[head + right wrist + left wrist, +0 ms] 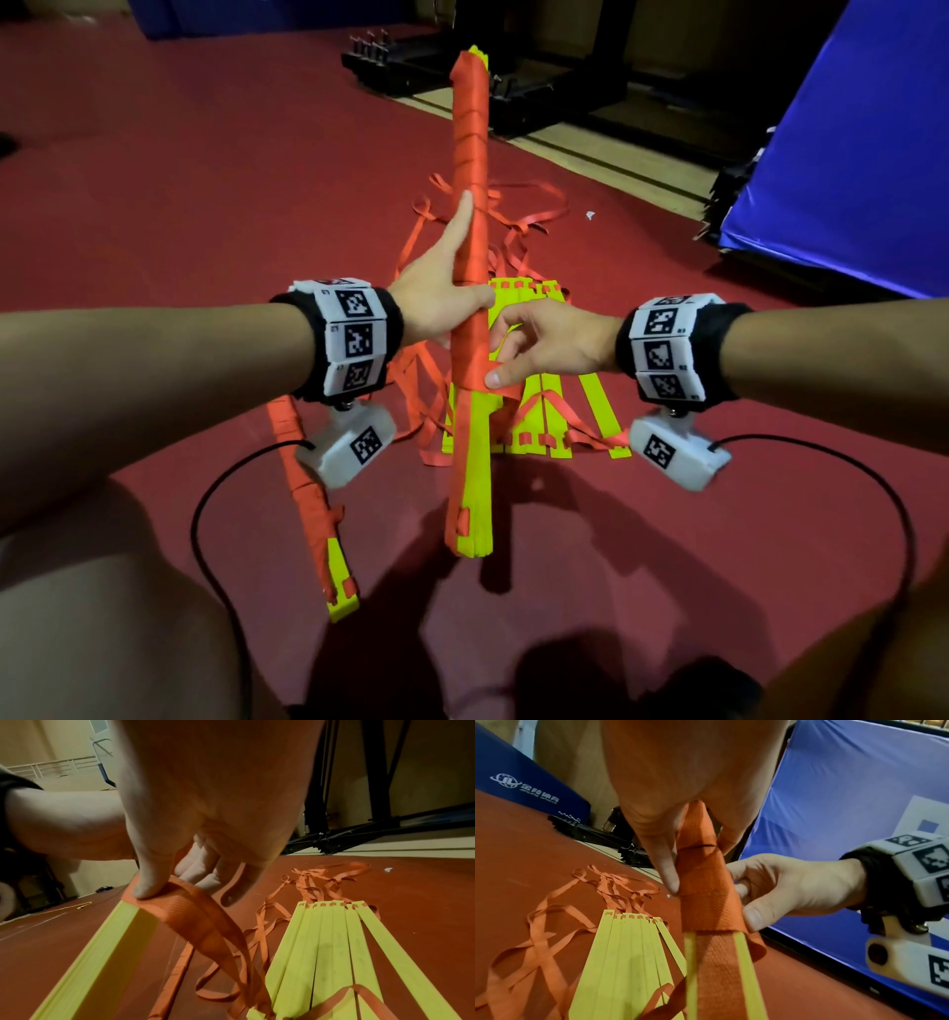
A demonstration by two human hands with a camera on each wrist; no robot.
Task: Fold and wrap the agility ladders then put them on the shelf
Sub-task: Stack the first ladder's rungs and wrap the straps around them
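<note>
A long bundle of yellow rungs [470, 154] wound in orange strap is held up off the red floor, slanting away from me. My left hand [462, 288] grips its middle, thumb across the front and index finger stretched along it. In the left wrist view my left hand [698, 858] wraps the bundle [706, 902]. Just below, my right hand [506, 354] pinches the orange strap [190, 914] against the bundle [102, 953], thumb [151, 882] on top. Another ladder [539, 416] lies unrolled on the floor beneath.
A second wrapped bundle [308, 493] lies on the floor at left. Loose orange straps [513, 216] trail behind the unrolled rungs. A blue padded mat [847, 154] stands at right, and black metal frames [436, 61] sit at the back. Black cables hang from both wrists.
</note>
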